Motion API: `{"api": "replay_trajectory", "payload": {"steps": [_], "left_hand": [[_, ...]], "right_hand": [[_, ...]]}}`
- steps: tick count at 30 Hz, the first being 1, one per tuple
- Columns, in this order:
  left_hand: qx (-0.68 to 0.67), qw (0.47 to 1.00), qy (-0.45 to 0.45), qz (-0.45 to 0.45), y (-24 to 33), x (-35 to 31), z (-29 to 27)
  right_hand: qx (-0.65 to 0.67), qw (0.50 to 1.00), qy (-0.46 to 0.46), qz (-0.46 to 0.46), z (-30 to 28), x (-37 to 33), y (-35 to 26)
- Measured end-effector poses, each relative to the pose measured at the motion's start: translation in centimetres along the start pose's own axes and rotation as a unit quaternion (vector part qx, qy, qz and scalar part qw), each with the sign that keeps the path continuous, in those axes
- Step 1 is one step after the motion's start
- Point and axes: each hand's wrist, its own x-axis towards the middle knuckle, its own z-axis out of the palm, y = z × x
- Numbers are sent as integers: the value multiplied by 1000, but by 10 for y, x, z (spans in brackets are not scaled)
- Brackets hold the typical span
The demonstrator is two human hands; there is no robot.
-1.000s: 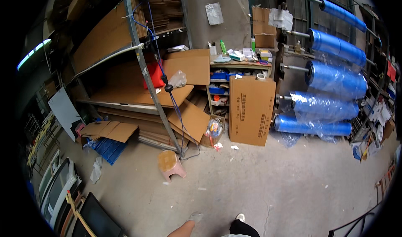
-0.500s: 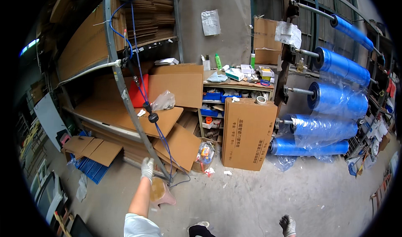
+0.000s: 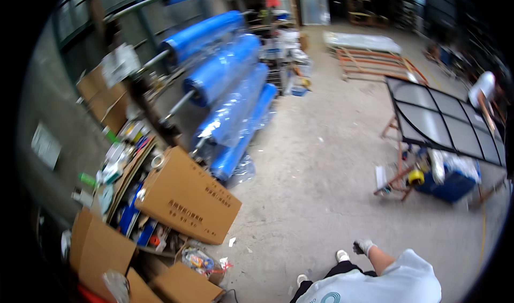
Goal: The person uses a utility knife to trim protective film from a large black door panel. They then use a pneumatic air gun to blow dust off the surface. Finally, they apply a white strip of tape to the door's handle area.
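1. Head view: right hand (image 3: 364, 246), gloved, hangs free above the concrete floor (image 3: 321, 158); fingers loosely curled, pinching nothing.
2. Well left of the fingers, a cardboard box (image 3: 187, 198) leans, contents unseen.
3. Left hand unseen.

- The bare concrete floor (image 3: 321, 169) carries nearly everything in view.
- A large brown cardboard box (image 3: 187, 198) lies tilted on it, against a cluttered shelf (image 3: 126, 158) of small items.
- More flattened cardboard (image 3: 101, 249) sits at the lower left.
- Blue plastic-wrapped rolls (image 3: 235, 115) reach down to the floor beside the box.
- A rust-coloured stand (image 3: 399, 169) holding a gridded panel (image 3: 444, 121) stands at right, a blue crate (image 3: 452, 185) beside it.
- Paper scraps (image 3: 232, 242) dot the floor.
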Motion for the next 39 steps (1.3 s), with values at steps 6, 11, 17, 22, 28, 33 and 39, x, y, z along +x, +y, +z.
{"api": "replay_trajectory", "payload": {"steps": [6,11,17,22,28,33,39], "left_hand": [[64,979,-193,23,56,-88,161],[32,929,-368,31,103,-200,266],[9,846,-532,40,163,-353,347],[-36,739,-671,52,203,-513,422],[-8,546,-834,-80,267,-699,425],[-55,418,-902,-93,271,-798,453],[-57,328,-940,-71,282,-911,488]], "right_hand": [[101,994,20,19,-23,-58,55],[177,984,12,12,-77,-58,118],[218,973,77,12,-202,-78,176],[270,942,197,31,-319,-91,243],[337,906,254,1,-371,-115,228],[438,869,229,-30,-356,-93,121],[309,904,83,-285,-343,-54,-57]]}}
